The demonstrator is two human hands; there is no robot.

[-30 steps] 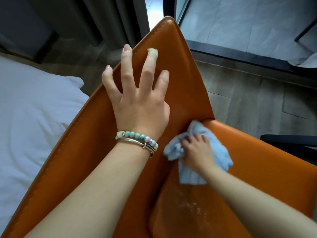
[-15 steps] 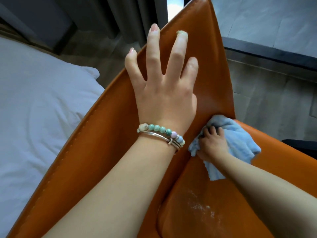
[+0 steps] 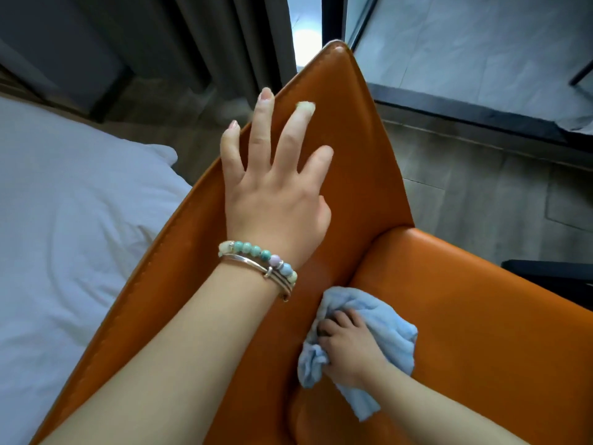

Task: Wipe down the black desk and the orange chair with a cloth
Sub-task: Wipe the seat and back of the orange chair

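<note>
The orange chair point(image 3: 481, 316) fills the middle of the view, its backrest point(image 3: 353, 155) rising toward the top centre and its seat spreading lower right. My left hand point(image 3: 272, 194) lies flat on the backrest with its fingers spread and straight; beaded bracelets circle the wrist. My right hand point(image 3: 349, 351) grips a bunched light blue cloth point(image 3: 385, 322) and presses it on the seat, close to the crease where seat meets backrest. A corner of the black desk point(image 3: 552, 277) shows at the right edge.
A bed with white bedding point(image 3: 64, 236) lies close on the left of the chair. Dark curtains point(image 3: 208, 43) hang behind the backrest. Wood floor point(image 3: 481, 194) runs to the right, ending at a dark window frame point(image 3: 465, 107).
My right hand has slid the cloth along the seat toward me, away from the far corner of the crease. My left hand stays flat on the backrest.
</note>
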